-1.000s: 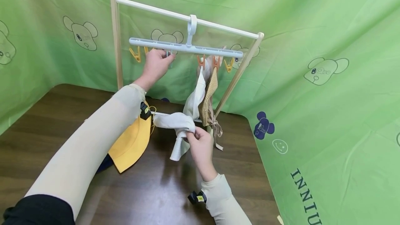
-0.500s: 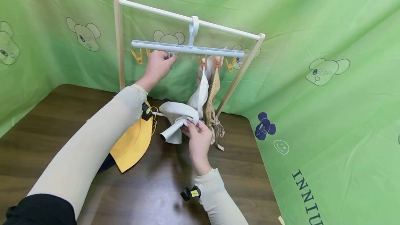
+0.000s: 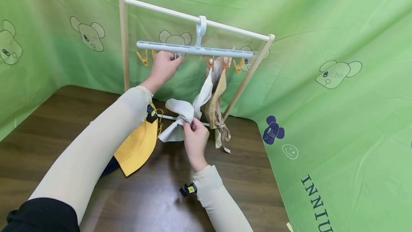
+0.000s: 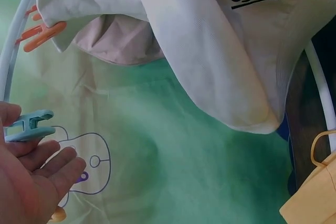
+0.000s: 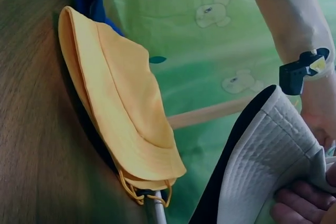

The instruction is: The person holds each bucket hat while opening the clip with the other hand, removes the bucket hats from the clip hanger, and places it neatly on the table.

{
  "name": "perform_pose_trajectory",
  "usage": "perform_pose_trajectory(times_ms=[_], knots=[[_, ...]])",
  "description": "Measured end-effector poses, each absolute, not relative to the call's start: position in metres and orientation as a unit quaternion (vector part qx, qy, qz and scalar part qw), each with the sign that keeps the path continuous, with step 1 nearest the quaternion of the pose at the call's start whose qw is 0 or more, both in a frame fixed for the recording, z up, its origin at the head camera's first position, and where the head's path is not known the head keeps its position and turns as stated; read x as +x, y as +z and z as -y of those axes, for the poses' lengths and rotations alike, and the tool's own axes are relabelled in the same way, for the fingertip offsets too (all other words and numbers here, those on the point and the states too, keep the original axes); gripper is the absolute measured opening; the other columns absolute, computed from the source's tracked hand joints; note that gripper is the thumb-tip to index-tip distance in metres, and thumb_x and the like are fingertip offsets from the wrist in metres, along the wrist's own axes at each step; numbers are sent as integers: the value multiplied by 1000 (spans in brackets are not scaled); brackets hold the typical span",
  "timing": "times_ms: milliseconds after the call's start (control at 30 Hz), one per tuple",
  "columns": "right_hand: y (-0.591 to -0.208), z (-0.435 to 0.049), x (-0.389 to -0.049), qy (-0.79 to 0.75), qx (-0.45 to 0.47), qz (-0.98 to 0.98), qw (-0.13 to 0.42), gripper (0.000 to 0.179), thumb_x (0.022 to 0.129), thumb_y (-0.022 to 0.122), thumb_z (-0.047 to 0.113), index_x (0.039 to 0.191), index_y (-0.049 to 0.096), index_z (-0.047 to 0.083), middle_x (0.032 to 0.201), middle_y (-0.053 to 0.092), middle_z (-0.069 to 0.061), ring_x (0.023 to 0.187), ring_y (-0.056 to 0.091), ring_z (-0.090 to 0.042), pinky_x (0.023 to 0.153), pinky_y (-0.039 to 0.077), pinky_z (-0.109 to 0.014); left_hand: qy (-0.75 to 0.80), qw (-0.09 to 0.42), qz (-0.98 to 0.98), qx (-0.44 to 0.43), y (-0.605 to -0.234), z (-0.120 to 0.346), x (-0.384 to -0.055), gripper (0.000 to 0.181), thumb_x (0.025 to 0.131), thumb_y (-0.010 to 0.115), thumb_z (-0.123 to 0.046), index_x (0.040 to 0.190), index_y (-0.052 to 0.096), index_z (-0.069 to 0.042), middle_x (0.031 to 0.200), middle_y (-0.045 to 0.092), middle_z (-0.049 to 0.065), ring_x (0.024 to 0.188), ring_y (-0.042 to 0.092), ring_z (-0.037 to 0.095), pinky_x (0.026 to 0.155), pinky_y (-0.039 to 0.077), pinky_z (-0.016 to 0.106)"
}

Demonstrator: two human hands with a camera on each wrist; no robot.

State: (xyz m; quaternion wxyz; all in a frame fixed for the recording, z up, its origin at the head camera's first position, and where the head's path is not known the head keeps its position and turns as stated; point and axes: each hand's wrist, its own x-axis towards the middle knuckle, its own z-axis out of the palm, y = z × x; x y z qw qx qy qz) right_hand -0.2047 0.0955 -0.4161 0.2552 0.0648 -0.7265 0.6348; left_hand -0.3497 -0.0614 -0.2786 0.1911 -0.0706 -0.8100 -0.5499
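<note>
Left hand (image 3: 165,66), upper centre of head view, thumb and finger pinching blue clip (image 4: 29,134). Right hand (image 3: 196,141) pinches white hat (image 3: 181,109), mid-frame. Best: squeeze clip wide, offer hat's edge flat.

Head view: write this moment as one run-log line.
left hand: pinches blue clip | right hand: grips white hat | white hat: unclipped, below hanger | hanger: hooked on white rod
</note>
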Motion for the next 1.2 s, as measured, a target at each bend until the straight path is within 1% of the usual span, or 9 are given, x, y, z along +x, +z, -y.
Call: perform_pose_trajectory(times_ms=[133,200,300,367,533,733,867,1033,1200], knots=[[-416,-91,-206,612,76,746,252,16,88,67,-1,98,79,1,85,78,-12,73,71,-10,63,56,-21,-549,192,810,-72,-278,61,-350,54,97,68,-33,54,43,-11,48,32,-5,48,30,13,47,25,26],[-417,-88,-206,591,81,762,254,16,87,66,0,95,79,3,79,77,-8,67,65,-5,59,51,-18,-549,192,810,-72,-278,62,-349,54,97,68,-32,55,43,-11,48,32,-5,48,30,13,47,24,26],[-417,-83,-206,550,91,789,258,13,85,65,1,87,77,6,67,69,-2,58,54,-1,52,42,-17,-548,188,812,-71,-277,63,-349,54,97,68,-32,55,42,-11,49,32,-5,48,30,13,47,24,26],[-417,-79,-205,528,98,804,256,13,83,65,1,83,76,8,64,65,1,56,49,-2,51,39,-18,-545,186,814,-71,-277,64,-349,53,98,67,-32,55,43,-11,49,32,-5,48,30,13,47,24,26],[-418,-72,-205,505,106,819,249,12,83,65,2,83,76,9,65,67,3,57,51,-2,52,42,-18,-543,183,816,-69,-278,65,-348,53,98,67,-33,56,43,-11,49,32,-4,48,30,14,47,25,26],[-417,-66,-213,544,90,792,263,13,85,65,1,85,77,6,65,67,-1,57,52,-2,51,41,-19,-544,180,817,-68,-277,64,-346,52,98,67,-33,56,45,-11,49,35,-4,48,32,13,47,26,26],[-418,-63,-218,564,105,781,247,14,86,64,0,88,77,4,68,69,-2,59,54,-1,53,43,-18,-540,185,818,-69,-276,63,-346,51,98,67,-32,57,46,-11,50,36,-4,49,33,13,47,26,26],[-422,-63,-217,499,153,826,212,13,87,64,1,80,71,9,62,55,5,57,45,-3,52,35,-18,-535,189,821,-72,-277,63,-347,52,98,66,-33,56,45,-11,50,34,-5,49,32,13,49,27,26],[-422,-65,-210,391,204,875,201,15,87,65,6,76,67,16,59,51,7,55,44,-6,49,34,-19,-537,194,817,-77,-276,63,-348,52,98,68,-30,55,44,-11,50,33,-4,49,32,14,49,26,26]])
